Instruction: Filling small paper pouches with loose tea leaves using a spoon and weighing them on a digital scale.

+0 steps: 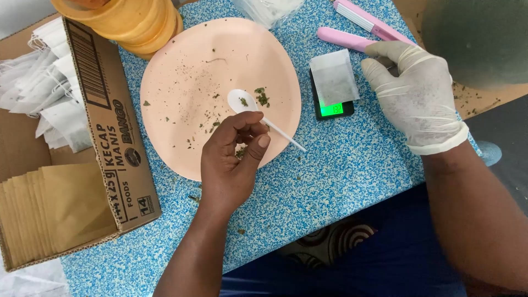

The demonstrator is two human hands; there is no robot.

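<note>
My left hand (pixel 234 157) is bare and pinches the handle of a white plastic spoon (pixel 245 103) over a pale pink plate (pixel 181 66). The spoon's bowl holds a few green herb flakes, and more flakes lie scattered on the plate. My right hand (pixel 415 93) wears a white glove and rests on the blue speckled mat, fingers apart, its fingertips touching a pink tool (pixel 344 37). Just left of it a white tea bag (pixel 334 77) lies on a small black scale (pixel 333 109) with a lit green display.
A cardboard box (pixel 118 143) at the left holds brown paper sachets (pixel 55 209) and white filter bags (pixel 41 93). Stacked yellow lids (pixel 129 22) stand at the top. A second pink tool (pixel 366 19) and a dark green round object (pixel 476 38) sit at the top right.
</note>
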